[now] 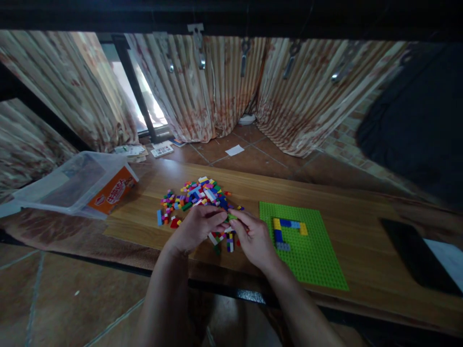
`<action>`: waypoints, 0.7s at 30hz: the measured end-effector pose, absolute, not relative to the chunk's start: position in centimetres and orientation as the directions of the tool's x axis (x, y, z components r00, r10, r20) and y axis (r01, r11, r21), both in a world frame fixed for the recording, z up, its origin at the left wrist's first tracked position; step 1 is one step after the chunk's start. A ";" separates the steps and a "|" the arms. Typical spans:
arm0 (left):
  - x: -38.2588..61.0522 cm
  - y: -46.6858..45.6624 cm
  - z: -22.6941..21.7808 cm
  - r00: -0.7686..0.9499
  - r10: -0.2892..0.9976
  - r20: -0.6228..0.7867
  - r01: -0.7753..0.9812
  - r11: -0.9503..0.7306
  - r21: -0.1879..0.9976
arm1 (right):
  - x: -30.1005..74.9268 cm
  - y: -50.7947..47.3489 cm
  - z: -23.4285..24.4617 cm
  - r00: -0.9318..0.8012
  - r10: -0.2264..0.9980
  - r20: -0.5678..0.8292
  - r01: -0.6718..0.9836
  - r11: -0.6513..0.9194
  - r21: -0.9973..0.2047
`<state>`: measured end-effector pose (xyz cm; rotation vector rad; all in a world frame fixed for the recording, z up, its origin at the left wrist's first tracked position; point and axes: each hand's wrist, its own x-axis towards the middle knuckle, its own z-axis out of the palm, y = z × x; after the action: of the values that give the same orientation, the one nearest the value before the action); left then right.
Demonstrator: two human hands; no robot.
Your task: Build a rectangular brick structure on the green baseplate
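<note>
The left hand (198, 226) and right hand (253, 237) meet at the near side of the brick pile (198, 193), fingers narrowly pinching a small green brick (232, 217) between their tips.

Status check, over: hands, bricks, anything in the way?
Left hand and right hand meeting, apparently pinching small green piece. Partial brick outline on green baseplate, rightward. Loose bricks crowd around both hands.

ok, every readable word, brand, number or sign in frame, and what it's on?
None legible enough to quote.
Orange label on the clear bin: white characters, too blurred.
White card on the floor: dark print, too small.
Papers beside it: marks unreadable.
</note>
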<state>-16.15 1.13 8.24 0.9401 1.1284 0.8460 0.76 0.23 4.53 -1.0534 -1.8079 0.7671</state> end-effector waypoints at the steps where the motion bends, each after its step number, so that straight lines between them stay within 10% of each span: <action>1: -16.2 1.1 8.4 0.195 0.914 -0.355 -0.079 0.376 0.923 | 0.7 0.2 4.6 -0.242 0.894 0.377 0.375 0.444 -0.814; 11: -17.0 0.9 9.1 0.076 0.938 -0.338 -0.198 0.347 0.917 | 0.2 0.7 3.1 -0.224 0.922 0.316 0.578 0.387 -0.718; 21: -16.2 0.7 9.0 0.146 0.931 -0.335 -0.223 0.361 0.906 | 0.6 0.0 4.8 -0.171 0.904 0.393 0.351 0.428 -0.833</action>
<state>-16.16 0.67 9.03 0.8182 1.1027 0.9803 0.58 0.04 4.78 -1.0918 -1.7313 0.7291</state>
